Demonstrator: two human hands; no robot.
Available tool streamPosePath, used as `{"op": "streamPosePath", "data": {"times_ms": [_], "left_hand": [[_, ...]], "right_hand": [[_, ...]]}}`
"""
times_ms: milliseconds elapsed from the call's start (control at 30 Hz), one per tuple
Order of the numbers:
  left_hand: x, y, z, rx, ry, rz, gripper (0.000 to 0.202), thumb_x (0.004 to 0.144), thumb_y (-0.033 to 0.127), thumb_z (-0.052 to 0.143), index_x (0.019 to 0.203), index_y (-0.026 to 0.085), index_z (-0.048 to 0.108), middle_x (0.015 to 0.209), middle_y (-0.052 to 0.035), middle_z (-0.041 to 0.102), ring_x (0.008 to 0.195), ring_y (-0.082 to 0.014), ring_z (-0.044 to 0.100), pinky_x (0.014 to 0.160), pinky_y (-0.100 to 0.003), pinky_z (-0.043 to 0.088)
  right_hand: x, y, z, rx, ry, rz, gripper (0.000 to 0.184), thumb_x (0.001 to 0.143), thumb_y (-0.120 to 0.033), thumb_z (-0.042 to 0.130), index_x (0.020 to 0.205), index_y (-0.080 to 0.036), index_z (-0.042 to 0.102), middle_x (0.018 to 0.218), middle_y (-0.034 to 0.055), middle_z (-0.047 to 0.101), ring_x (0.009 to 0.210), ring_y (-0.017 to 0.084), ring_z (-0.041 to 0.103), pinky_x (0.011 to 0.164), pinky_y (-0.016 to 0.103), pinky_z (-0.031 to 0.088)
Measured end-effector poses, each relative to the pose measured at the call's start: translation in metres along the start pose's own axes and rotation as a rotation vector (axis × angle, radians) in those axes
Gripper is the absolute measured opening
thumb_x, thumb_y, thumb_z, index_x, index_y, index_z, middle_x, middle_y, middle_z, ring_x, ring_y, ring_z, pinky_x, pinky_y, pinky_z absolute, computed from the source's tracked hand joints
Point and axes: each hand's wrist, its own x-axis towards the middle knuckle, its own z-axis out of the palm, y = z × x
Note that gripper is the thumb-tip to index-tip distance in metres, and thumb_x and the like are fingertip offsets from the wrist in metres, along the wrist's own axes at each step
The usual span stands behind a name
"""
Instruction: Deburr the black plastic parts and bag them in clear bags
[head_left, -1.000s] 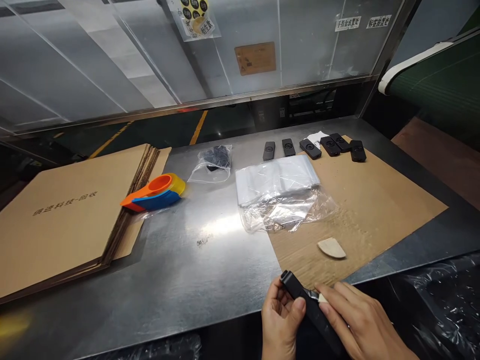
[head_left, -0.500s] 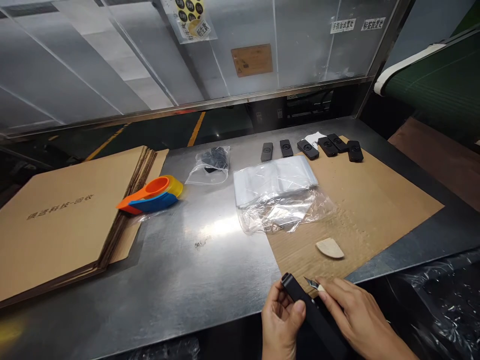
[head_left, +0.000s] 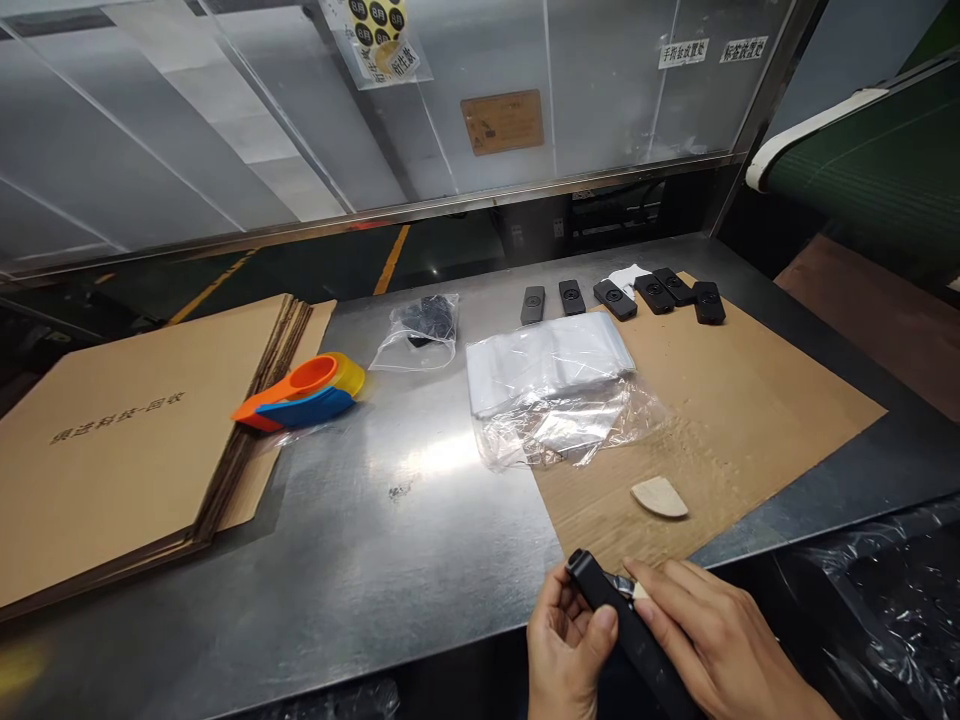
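Since half a second ago, the blade point(head_left: 622, 583) has moved to the side of the black bar point(head_left: 639, 645). Left hand point(head_left: 568, 640) fingers curl round the bar; right hand point(head_left: 709, 625) fingers pinch the blade's pale handle point(head_left: 639, 591), just beside. Best keep strokes shallow.

At upper right, one white label point(head_left: 683, 53) reads "手指套放置处", the second label point(head_left: 743, 49) "标签放置处"; at upper middle, round stickers point(head_left: 377, 14) say "8月", the slip point(head_left: 405, 62) below "衍生款"; at left, cardboard point(head_left: 142, 450) reads "科技-回收", its first characters unclear.
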Motion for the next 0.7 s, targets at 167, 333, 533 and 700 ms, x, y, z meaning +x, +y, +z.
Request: {"op": "streamPosePath", "data": {"times_ms": [167, 333, 533, 700], "left_hand": [[0.000, -0.002, 0.000, -0.013, -0.007, 0.016, 0.047, 0.054, 0.034, 0.081, 0.095, 0.015, 0.065, 0.090, -0.0122, 0.071, 0.083, -0.0238, 0.065, 0.076, -0.030, 0.050], [0.003, -0.006, -0.003, 0.004, -0.010, 0.004, 0.052, 0.055, 0.038, 0.080, 0.098, 0.014, 0.064, 0.095, -0.0145, 0.070, 0.089, -0.0274, 0.065, 0.079, -0.035, 0.050], [0.027, 0.006, -0.006, 0.645, -0.043, 0.360, 0.057, 0.074, 0.027, 0.059, 0.128, 0.019, 0.046, 0.113, -0.0109, 0.060, 0.097, -0.0246, 0.057, 0.086, -0.038, 0.044], [0.063, 0.012, 0.010, 1.351, -0.254, 0.913, 0.074, 0.067, 0.007, 0.049, 0.138, 0.017, 0.032, 0.116, -0.0114, 0.056, 0.097, -0.0277, 0.048, 0.084, -0.043, 0.041]], "right_hand": [[0.001, 0.009, 0.010, -0.020, -0.060, 0.063, 0.032, 0.094, -0.026, 0.036, 0.116, -0.020, 0.059, 0.085, 0.0071, 0.067, 0.081, 0.019, 0.065, 0.072, 0.029, 0.053], [0.006, 0.028, 0.015, 0.029, -0.028, 0.217, 0.035, 0.096, -0.030, 0.032, 0.115, -0.020, 0.058, 0.103, 0.0072, 0.067, 0.096, 0.018, 0.064, 0.080, 0.026, 0.051], [0.029, 0.098, 0.014, -0.351, 0.183, 0.460, 0.039, 0.095, -0.032, 0.029, 0.120, -0.017, 0.056, 0.098, 0.0113, 0.064, 0.087, 0.025, 0.063, 0.070, 0.035, 0.051], [0.059, 0.143, 0.010, -0.476, 0.305, 0.536, 0.038, 0.091, -0.023, 0.032, 0.114, -0.009, 0.060, 0.082, 0.0163, 0.057, 0.076, 0.031, 0.058, 0.062, 0.043, 0.045]]}}
